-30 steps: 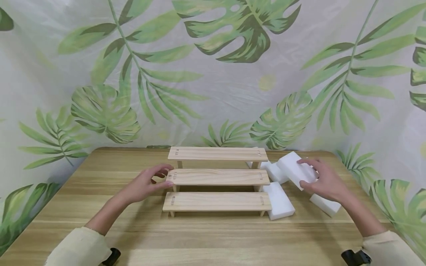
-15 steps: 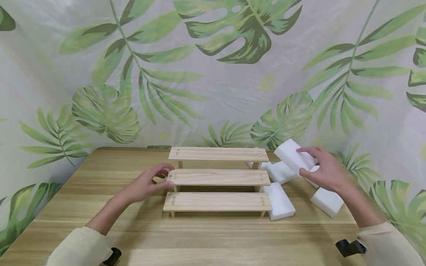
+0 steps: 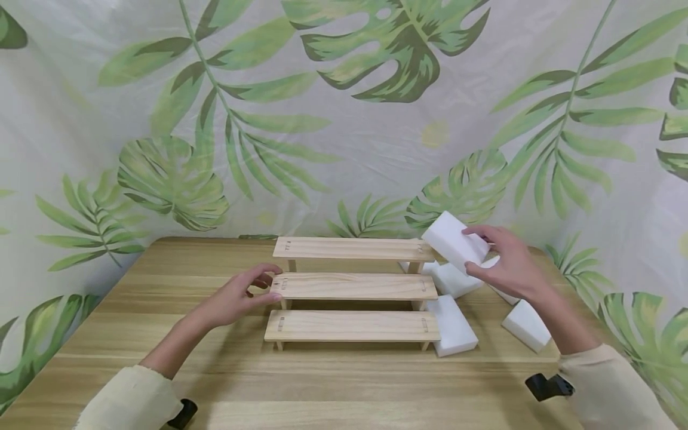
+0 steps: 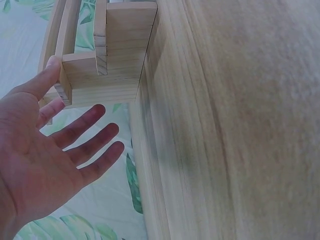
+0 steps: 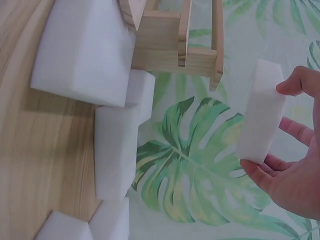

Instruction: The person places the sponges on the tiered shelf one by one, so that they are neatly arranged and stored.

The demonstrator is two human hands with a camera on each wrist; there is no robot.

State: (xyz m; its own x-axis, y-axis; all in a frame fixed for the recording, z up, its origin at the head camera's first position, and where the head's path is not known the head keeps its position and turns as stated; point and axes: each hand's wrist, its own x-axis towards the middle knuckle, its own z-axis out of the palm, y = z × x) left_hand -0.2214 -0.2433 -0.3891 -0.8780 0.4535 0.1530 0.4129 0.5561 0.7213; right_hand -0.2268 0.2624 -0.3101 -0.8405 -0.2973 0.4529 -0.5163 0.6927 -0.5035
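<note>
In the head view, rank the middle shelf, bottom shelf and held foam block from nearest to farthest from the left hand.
1. Middle shelf: its left end meets the left hand's fingertips.
2. Bottom shelf: just below and right of that hand.
3. Held foam block: far right, raised in the right hand.
</note>
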